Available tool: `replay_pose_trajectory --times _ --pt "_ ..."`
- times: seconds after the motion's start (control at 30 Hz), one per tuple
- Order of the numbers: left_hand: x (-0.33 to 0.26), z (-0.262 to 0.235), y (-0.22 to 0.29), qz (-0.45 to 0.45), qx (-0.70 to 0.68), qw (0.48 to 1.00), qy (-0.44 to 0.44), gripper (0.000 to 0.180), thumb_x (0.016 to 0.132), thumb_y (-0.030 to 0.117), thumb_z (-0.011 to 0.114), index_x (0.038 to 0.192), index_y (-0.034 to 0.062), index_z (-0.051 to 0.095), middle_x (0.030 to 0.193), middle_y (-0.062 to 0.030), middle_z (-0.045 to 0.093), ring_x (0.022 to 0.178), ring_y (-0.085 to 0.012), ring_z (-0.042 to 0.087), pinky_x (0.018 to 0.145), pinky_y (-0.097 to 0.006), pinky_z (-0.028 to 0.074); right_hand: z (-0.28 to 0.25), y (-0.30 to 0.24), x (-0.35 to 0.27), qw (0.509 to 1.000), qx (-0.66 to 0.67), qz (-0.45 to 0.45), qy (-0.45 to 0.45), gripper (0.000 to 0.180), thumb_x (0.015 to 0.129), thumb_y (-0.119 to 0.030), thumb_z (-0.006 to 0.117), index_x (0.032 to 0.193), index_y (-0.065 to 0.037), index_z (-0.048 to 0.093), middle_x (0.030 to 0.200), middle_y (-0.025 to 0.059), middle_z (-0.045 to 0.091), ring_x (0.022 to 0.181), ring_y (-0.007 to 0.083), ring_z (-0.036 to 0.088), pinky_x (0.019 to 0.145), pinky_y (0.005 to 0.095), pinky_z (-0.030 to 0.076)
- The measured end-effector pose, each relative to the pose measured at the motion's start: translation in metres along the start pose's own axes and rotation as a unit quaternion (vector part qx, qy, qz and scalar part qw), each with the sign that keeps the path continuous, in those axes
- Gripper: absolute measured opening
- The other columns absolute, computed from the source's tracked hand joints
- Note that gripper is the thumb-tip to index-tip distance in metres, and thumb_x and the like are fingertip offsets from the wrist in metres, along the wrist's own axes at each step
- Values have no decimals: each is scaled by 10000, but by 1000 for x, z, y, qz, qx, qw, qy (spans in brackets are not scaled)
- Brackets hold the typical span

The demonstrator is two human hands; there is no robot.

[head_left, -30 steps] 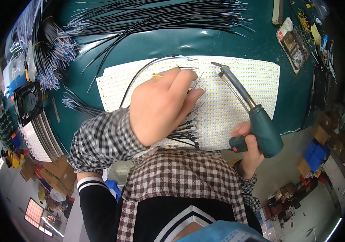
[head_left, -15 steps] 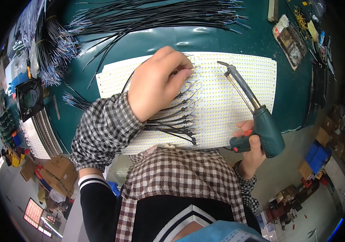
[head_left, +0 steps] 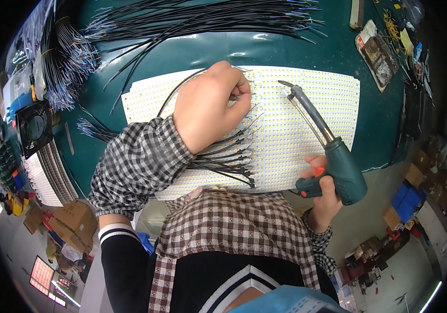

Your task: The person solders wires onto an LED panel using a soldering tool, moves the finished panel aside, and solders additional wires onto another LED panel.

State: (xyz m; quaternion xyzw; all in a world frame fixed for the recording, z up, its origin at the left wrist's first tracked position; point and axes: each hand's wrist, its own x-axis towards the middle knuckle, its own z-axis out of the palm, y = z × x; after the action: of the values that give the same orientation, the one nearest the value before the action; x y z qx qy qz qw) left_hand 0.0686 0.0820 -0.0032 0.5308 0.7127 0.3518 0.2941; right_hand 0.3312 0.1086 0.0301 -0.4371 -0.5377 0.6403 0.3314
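Note:
My left hand (head_left: 210,104) is over the upper middle of a white LED panel (head_left: 307,115), thumb and forefinger pinched on a thin wire largely hidden by the fingertips. A black cable (head_left: 174,89) arcs behind this hand toward the panel's top edge. Below it, several short black cables (head_left: 223,166) lie in a row, their thin ends reaching the panel's middle. In my right hand (head_left: 328,201) is a soldering gun (head_left: 346,172) with a dark green body and red trigger. Its tip points up and left above the panel, right of my left fingertips and apart from them.
Long black cables (head_left: 208,23) lie across the back of the green table (head_left: 265,49). More cable bundles (head_left: 67,68) hang at the left, above a black fan (head_left: 34,128) and stacked strips (head_left: 51,175). A stained solder tray (head_left: 377,57) sits at the far right.
My left hand has shifted slightly right and down, its fingertips curled closer together. More of the arcing black cable shows behind it. The soldering gun has moved slightly left, still in my right hand.

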Motion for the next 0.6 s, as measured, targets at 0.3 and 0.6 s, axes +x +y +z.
replay_pose_trajectory --times 0.3,0.6 --pt "2 4 0 -15 18 1000 18 92 728 117 652 739 45 596 767 -100 589 664 -277 609 590 -372 482 0 -4 -7 998 -7 59 -30 347 837 -91 661 1127 65 551 981 146 616 929 275 629 694 342 570" --pt "3 4 0 -11 24 999 18 98 718 113 651 734 42 586 760 -102 586 656 -281 603 582 -375 477 3 -3 -12 995 -37 93 -32 382 797 25 663 1148 68 519 925 125 628 864 208 627 743 341 550"
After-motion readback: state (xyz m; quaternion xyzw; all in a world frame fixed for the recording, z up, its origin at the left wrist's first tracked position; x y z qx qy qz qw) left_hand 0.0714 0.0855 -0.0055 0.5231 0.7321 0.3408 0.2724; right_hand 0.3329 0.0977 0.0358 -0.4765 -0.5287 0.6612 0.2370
